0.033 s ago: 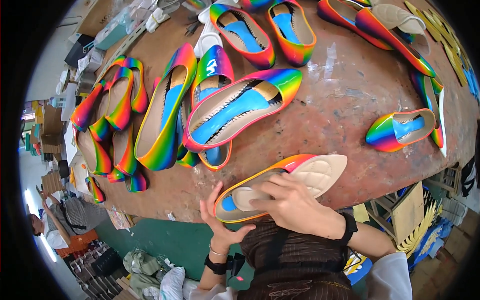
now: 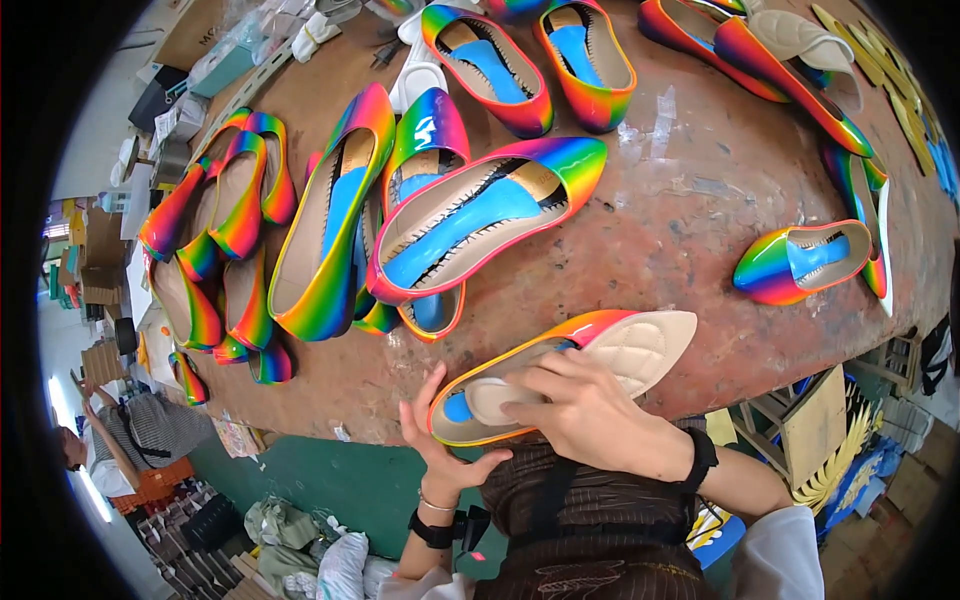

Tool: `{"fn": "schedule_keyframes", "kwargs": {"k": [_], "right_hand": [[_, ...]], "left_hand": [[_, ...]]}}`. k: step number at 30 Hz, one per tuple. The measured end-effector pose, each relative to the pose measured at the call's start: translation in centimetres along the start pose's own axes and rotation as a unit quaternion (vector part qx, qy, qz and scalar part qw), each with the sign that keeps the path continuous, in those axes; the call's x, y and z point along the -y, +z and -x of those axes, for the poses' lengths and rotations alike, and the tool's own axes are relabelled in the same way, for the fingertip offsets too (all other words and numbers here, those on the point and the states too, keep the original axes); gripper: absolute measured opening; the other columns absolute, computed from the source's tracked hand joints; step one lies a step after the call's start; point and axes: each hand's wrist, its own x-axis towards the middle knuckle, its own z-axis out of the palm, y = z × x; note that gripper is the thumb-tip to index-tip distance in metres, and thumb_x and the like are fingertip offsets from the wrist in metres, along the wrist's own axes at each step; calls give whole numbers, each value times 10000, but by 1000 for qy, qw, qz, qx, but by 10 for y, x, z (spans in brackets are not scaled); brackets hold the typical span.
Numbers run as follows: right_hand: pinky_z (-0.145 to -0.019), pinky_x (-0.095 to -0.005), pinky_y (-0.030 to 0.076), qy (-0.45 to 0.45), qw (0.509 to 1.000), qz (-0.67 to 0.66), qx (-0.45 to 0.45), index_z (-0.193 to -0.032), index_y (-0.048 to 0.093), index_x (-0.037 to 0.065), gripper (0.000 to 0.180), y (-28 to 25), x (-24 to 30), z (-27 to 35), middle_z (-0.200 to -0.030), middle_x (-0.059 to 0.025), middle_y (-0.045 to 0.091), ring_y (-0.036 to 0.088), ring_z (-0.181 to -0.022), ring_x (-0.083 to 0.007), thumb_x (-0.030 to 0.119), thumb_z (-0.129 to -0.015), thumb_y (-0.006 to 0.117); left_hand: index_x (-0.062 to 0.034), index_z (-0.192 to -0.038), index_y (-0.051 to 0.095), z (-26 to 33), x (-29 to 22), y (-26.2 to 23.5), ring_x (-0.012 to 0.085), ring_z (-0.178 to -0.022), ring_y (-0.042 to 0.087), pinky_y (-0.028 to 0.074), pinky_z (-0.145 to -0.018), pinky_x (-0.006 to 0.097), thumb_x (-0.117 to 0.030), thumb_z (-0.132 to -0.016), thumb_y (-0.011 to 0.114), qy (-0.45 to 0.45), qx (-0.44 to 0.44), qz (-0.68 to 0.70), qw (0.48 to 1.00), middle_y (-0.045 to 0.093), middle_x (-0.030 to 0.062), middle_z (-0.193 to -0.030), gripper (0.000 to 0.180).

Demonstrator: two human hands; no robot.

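Close to the table's near edge lies a rainbow-coloured flat shoe (image 2: pixel 462 390), its heel toward my left. A beige insole (image 2: pixel 652 350) with a quilted front lies over it, the pointed front covering the toe end and the rounded heel pad inside the shoe. My right hand (image 2: pixel 580 405) is closed on the insole's narrow middle, which its fingers partly hide. Around the shoe's heel, my left hand (image 2: pixel 440 445) is spread, thumb apart from the fingers, palm side against the heel. A patch of blue lining (image 2: pixel 457 407) shows at the heel.
Several rainbow flats (image 2: pixel 480 230) with blue linings lie just beyond my hands. More shoes are stacked at the left (image 2: pixel 240 200). One small shoe (image 2: pixel 800 260) sits at the right, near other shoes and insoles. A person (image 2: pixel 130 440) is at the far left.
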Motion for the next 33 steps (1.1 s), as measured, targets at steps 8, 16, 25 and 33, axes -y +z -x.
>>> {"fn": "schedule_keyframes", "kwargs": {"k": [8, 16, 25, 33], "right_hand": [[-788, -329, 444, -9, 974, 219, -65, -898, 731, 24, 250, -64, 62, -13, -1107, -95, 658, 600, -974, -221, 139, -684, 673], [-888, -339, 422, 13, 997, 53, 46, -903, 722, 54, 258, -15, 29, -18, -1107, -47, 623, 533, -1062, -203, 151, -667, 685], [-842, -361, 493, 41, 999, -16, 23, -909, 736, 109, 268, 31, 15, -22, -1114, -14, 653, 579, -1027, -215, 78, -644, 714], [-846, -372, 491, 44, 998, -16, 35, -920, 728, 80, 264, 34, 11, -20, -1122, -56, 629, 580, -1033, -243, 93, -658, 706]], "left_hand": [[-140, -1546, -83, 0, 6, -6, 432, -1328, 453, 203, -1150, 658, -506, -706, 861, 31, 5, -37, 999, 426, 253, -1430, 1316], [-170, -1549, -121, -5, 9, -1, 390, -1220, 558, 244, -1123, 677, -516, -698, 859, 54, -1, -23, 998, 514, 219, -1358, 1343], [-197, -1542, -169, 0, 11, -3, 379, -1167, 582, 306, -1091, 673, -541, -709, 842, 54, -3, -39, 998, 520, 219, -1355, 1355], [-181, -1541, -183, -1, 13, -4, 389, -1251, 524, 237, -1147, 655, -572, -716, 809, 67, 10, -38, 997, 465, 235, -1371, 1348]]}}
